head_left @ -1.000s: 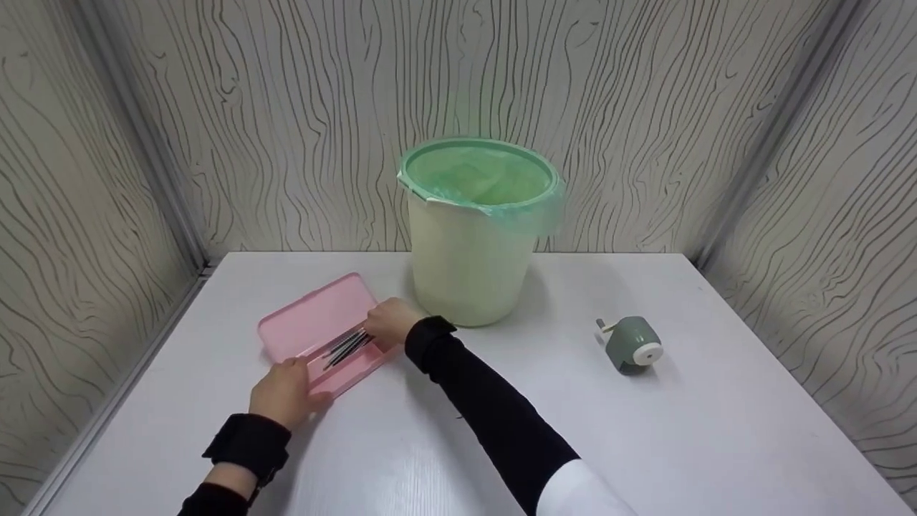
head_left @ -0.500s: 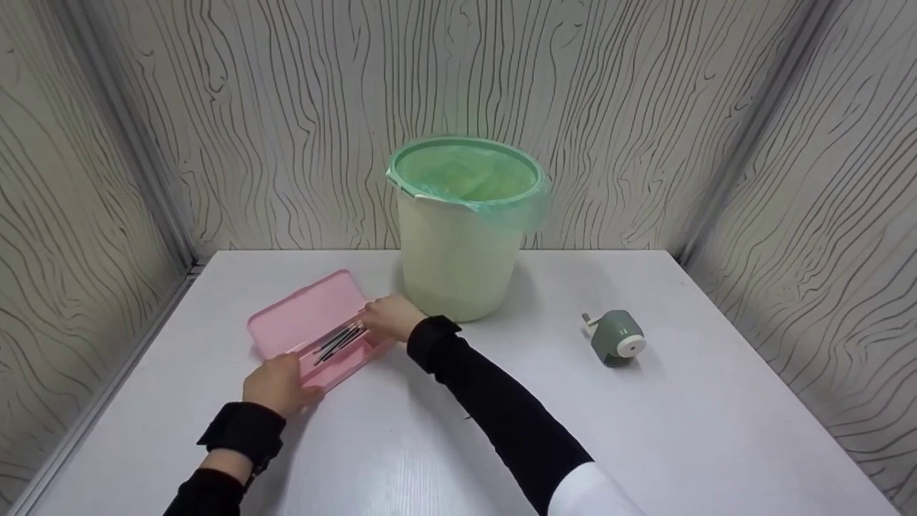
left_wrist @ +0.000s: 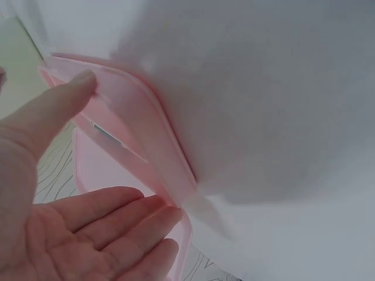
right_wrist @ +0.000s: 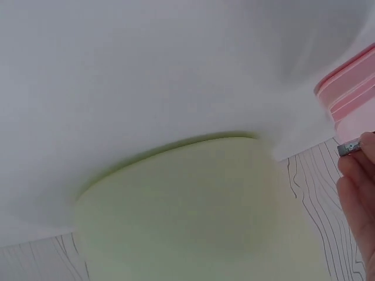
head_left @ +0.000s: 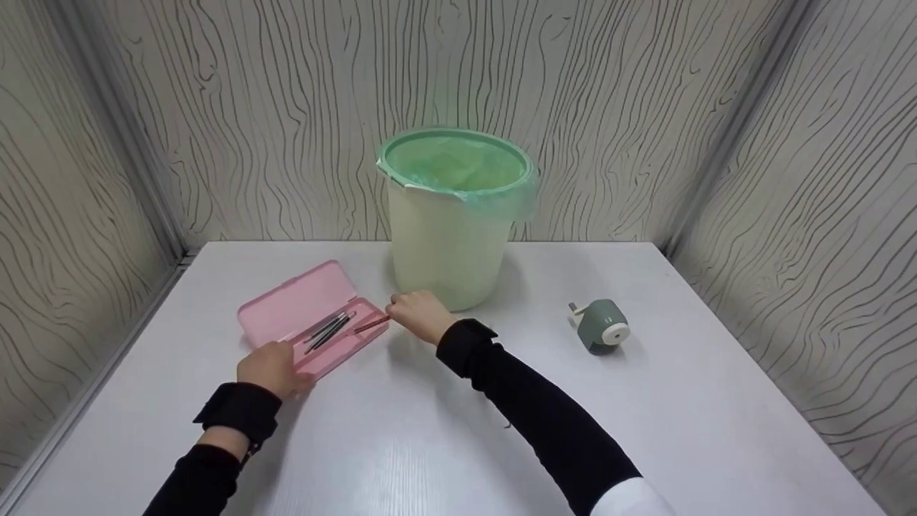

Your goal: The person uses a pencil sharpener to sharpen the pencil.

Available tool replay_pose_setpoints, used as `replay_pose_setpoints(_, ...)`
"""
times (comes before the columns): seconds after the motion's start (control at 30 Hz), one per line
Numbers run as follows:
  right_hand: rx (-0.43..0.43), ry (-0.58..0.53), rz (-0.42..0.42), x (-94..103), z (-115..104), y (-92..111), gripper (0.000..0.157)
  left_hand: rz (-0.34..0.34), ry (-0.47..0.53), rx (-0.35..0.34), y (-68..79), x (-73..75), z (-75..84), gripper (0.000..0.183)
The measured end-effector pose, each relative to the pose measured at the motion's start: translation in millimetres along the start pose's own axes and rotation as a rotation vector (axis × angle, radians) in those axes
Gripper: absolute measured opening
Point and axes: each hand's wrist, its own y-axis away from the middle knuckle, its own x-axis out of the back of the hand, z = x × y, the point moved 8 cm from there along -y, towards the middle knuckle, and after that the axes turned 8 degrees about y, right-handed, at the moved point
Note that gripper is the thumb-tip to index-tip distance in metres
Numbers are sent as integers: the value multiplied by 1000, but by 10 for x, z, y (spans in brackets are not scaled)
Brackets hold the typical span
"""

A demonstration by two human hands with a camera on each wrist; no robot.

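Observation:
A pink pencil case [head_left: 342, 360] lies on the table with its lid [head_left: 295, 307] swung back. Several dark, silvery pencils [head_left: 328, 334] rest inside it. My left hand [head_left: 268, 370] grips the case's near left end. In the left wrist view, the thumb of that left hand [left_wrist: 70, 234] lies against one wall, the fingers on the opposite side. At the case's right end my right hand [head_left: 421, 315] pinches a thin reddish pencil [head_left: 371, 325], whose far part slants over the case. In the right wrist view, a grey patterned end of the pencil [right_wrist: 350, 147] pokes out past the fingertips.
A pale green bin [head_left: 448, 236] with a green liner bag stands just behind my right hand. Over on the right sits a grey-green crank pencil sharpener [head_left: 602, 326]. Patterned panels [head_left: 301, 115] enclose the white table [head_left: 458, 430] at the back and sides.
My right hand has drawn back rightward out of the pencil case, bringing the reddish pencil with it. The left hand keeps its grip on the case. The whole head view has shifted slightly.

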Motion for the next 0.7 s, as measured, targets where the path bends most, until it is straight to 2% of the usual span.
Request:
replay_pose_setpoints(0.2,-77,-189,-10,-29,112,322,8,-23,-16,-12,19,-17,34,34)
replay_pose_setpoints(0.47,-239,-619,18,-57,430,742,5,-40,-56,-37,22,0,146,33)
replay_pose_setpoints(0.6,-305,-720,21,-64,539,928,6,-27,-98,-54,3,-23,185,37)
replay_pose_setpoints(0.7,-343,-786,24,-59,582,1052,7,17,-132,-93,-12,-51,253,51)
